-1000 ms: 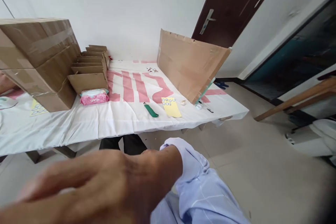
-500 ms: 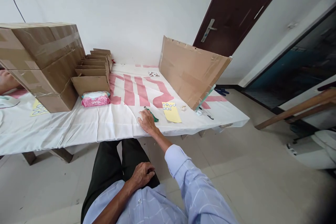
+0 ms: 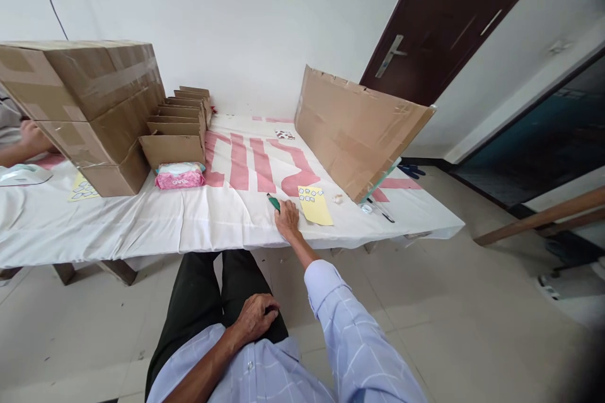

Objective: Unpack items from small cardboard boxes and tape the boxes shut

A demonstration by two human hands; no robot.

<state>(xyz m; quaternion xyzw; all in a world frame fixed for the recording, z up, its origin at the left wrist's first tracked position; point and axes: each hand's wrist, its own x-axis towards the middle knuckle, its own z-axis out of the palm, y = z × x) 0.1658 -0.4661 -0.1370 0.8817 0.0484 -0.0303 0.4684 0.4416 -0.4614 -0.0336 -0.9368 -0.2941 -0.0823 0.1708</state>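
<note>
My right hand (image 3: pixel 287 220) is on the cloth near the table's front edge, its fingers closed over the rear of a small green tool with a dark tip (image 3: pixel 274 202). The hand hides the rest of the tool, so its exact kind does not show. Just right of that hand lies a yellow sheet (image 3: pixel 316 209) with small outlined shapes near its top. My left hand (image 3: pixel 258 317) rests on my thigh, fingers loosely laid and holding nothing.
Stacked cardboard boxes (image 3: pixel 111 101), cardboard dividers (image 3: pixel 172 150) and a pink wipes pack (image 3: pixel 180 178) stand at left. A cardboard panel (image 3: pixel 359 129) leans at right, by a black pen-like item (image 3: pixel 382 211). Another person's hand (image 3: pixel 35 137) shows at far left.
My right hand has shifted from the left side of the green tool to its rear end and closed over it. The view has turned slightly left; my left hand stays put.
</note>
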